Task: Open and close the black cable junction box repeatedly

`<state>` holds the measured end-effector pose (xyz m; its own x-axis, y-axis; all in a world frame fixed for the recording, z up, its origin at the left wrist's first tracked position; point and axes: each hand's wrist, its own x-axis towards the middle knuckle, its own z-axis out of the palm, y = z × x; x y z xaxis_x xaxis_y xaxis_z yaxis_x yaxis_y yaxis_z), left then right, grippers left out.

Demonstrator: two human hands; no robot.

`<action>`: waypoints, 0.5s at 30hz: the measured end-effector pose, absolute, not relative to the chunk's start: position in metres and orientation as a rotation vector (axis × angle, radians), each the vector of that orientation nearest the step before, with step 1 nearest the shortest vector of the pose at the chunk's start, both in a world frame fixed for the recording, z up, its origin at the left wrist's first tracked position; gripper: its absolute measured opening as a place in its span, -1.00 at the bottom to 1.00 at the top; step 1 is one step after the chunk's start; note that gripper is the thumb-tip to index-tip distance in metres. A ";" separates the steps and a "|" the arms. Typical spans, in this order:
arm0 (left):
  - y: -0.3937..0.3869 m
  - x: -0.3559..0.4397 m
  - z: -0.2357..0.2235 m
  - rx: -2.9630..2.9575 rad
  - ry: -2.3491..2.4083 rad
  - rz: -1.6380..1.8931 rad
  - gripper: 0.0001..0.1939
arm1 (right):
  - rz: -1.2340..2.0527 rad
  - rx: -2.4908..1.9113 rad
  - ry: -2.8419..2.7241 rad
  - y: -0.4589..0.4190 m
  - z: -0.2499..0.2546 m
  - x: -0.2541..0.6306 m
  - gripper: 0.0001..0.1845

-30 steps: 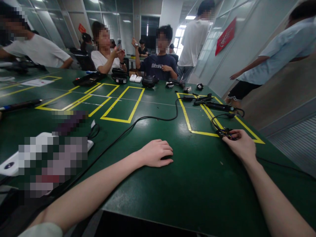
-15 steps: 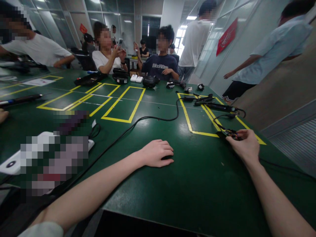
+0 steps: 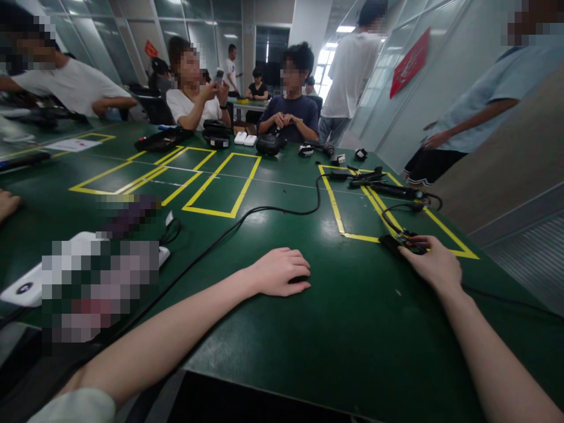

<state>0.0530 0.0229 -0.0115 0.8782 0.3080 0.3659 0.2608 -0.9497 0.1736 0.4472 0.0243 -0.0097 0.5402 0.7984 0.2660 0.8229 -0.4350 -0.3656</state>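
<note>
My left hand point(image 3: 282, 272) lies palm down on the green table point(image 3: 273, 335), its fingers loosely stretched, with nothing in it. At the right, my right hand point(image 3: 436, 264) is closed, thumb and fingers on a small black device with thin coloured wires point(image 3: 390, 245). That device is tilted, close to the tabletop; whether it touches cannot be made out. A short black cable point(image 3: 388, 218) runs from the wires to a black tube-shaped tool point(image 3: 394, 191) lying beyond the hand, across the yellow tape lines.
A long black cable point(image 3: 264, 210) crosses the table. White power banks or similar flat boxes point(image 3: 26, 288), partly blurred out, lie at left. Black cases point(image 3: 269, 144) and a black tray point(image 3: 161, 141) stand at the far edge. Several people sit or stand around the table.
My right hand has lowered and shifted slightly left with the wired device, whose black body now shows more. My left hand stays put. The person walking at right has moved nearer.
</note>
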 end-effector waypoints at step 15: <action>0.020 0.052 -0.010 2.860 0.488 0.859 -0.62 | 0.582 -1.190 -2.226 -0.023 -0.013 0.304 -0.74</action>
